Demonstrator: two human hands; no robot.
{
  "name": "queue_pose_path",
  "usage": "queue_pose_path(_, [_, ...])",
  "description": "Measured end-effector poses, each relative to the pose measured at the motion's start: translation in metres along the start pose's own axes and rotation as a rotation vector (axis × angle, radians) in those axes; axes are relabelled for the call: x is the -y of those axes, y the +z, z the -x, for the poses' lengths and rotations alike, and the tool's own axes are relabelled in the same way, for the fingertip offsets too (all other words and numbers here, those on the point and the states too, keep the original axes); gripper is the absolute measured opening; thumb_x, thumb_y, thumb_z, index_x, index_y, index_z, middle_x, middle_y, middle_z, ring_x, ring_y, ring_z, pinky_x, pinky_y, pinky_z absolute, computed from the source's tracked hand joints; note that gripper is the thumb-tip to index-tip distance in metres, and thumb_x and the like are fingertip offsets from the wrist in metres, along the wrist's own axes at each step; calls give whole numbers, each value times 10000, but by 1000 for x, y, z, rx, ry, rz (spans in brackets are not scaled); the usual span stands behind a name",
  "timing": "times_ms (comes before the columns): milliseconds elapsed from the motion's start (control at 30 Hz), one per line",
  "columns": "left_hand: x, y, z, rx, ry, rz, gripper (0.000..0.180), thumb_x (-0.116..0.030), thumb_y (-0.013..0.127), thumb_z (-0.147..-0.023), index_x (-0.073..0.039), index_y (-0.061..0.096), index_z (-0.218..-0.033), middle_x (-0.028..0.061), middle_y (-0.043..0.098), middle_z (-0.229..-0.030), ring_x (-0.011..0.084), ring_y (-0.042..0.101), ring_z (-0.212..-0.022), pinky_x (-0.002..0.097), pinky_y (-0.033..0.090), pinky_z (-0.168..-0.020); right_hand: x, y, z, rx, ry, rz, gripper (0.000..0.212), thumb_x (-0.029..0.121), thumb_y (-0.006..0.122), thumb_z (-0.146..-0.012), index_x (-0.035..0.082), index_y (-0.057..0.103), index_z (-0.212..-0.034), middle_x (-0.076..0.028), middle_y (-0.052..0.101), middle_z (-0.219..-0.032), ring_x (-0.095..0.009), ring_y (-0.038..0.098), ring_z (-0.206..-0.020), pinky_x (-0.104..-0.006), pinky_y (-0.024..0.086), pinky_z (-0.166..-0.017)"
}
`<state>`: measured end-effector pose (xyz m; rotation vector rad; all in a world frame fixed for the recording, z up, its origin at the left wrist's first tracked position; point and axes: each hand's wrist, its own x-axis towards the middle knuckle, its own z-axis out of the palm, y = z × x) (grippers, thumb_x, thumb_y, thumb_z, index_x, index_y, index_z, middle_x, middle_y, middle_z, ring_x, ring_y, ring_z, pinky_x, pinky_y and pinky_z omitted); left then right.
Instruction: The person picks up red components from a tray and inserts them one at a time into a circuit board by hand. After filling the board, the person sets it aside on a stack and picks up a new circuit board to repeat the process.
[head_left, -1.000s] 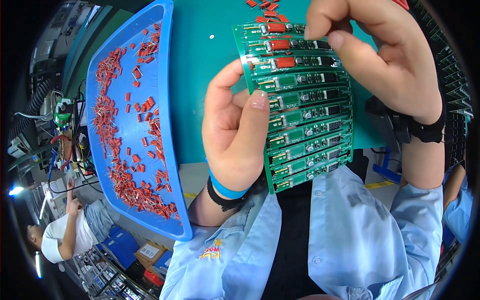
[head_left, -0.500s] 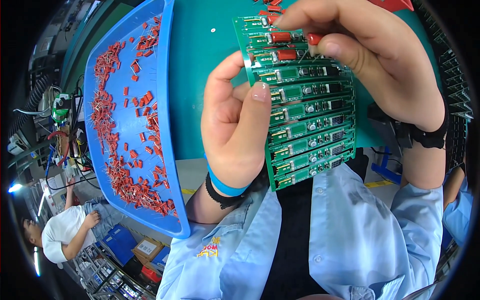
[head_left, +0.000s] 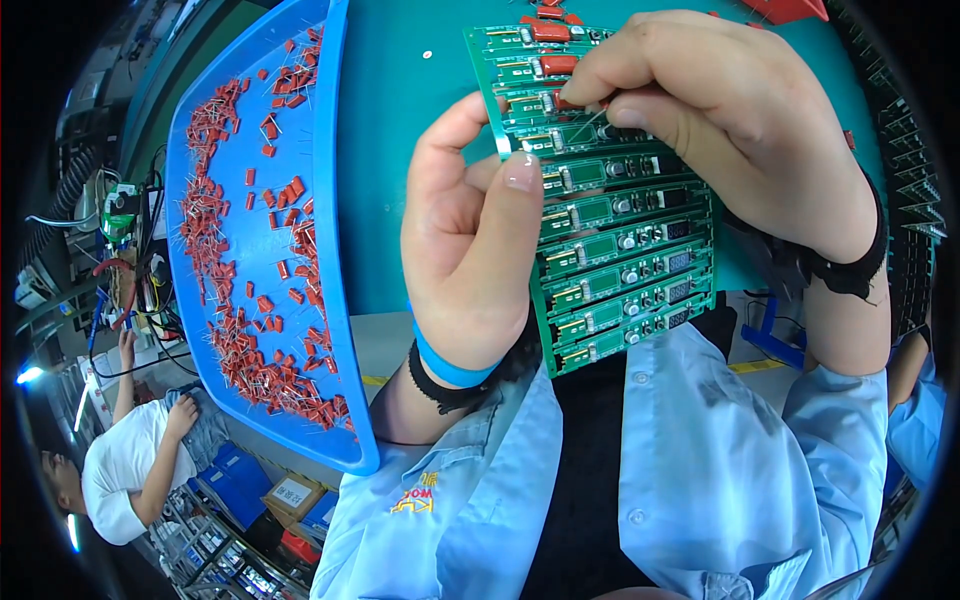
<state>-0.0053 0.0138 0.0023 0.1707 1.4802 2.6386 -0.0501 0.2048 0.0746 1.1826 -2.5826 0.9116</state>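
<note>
My left hand (head_left: 470, 240) grips the left edge of a green circuit board panel (head_left: 590, 235), thumb on its face and fingers behind. The panel is tilted, with several narrow strips in rows. Red capacitors (head_left: 558, 66) lie on the upper rows; lower rows show bare green rectangles. Over the third and fourth rows is my right hand (head_left: 720, 125), its fingers closed. A fingertip touches the red capacitor on the third row. Thin metal leads stick out between thumb and fingers, from a loose red capacitor mostly hidden by them.
A blue tray (head_left: 345, 300) with many loose red capacitors (head_left: 205, 220) stands at left on the green work surface (head_left: 385, 150). More capacitors (head_left: 550, 12) lie beyond the panel. Stacked boards (head_left: 905, 170) stand at far right. A person in white (head_left: 135, 460) is at lower left.
My right hand has moved down and left across the panel, from the top rows to the third and fourth. The capacitor in its fingers is now mostly covered. The left hand keeps its grip.
</note>
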Motion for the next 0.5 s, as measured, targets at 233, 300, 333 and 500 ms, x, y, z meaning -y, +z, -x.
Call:
queue_pose_path(233, [-1, 1, 0, 1, 15, -12, 429, -13, 457, -1000, 14, 309, -1402, 167, 656, -1116, 123, 633, -936, 245, 504, -812, -17, 14, 5, -41, -175, -27, 203, 36, 709, -798, -15, 653, -986, -143, 664, -881, -315, 648, -777, -363, 539, -657])
queue_pose_path(300, [0, 1, 0, 8, 21, 4, 430, -14, 458, -1001, 14, 308, -1403, 170, 655, -1118, 125, 635, -937, 246, 505, -812, -16, 12, 4, -32, -159, -38, 202, 34, 711, -794, -12, 655, -982, -141, 666, -885, -310, 650, -781, -360, 540, -659])
queue_pose_path(333, [0, 1, 1, 15, 27, 19, 430, -15, 458, -1001, 15, 307, -1403, 172, 655, -1120, 127, 636, -939, 247, 506, -813, -15, 12, 4, -27, -151, -44, 201, 33, 712, -792, -11, 656, -980, -141, 667, -886, -308, 651, -783, -359, 541, -660])
queue_pose_path(500, [1, -2, 1, 44, 50, 36, 437, -18, 459, -1002, 8, 301, -1408, 184, 647, -1142, 135, 639, -952, 252, 509, -822, -15, 9, 4, -9, -118, -68, 199, 29, 715, -784, -7, 661, -972, -138, 670, -894, -299, 655, -790, -354, 545, -664])
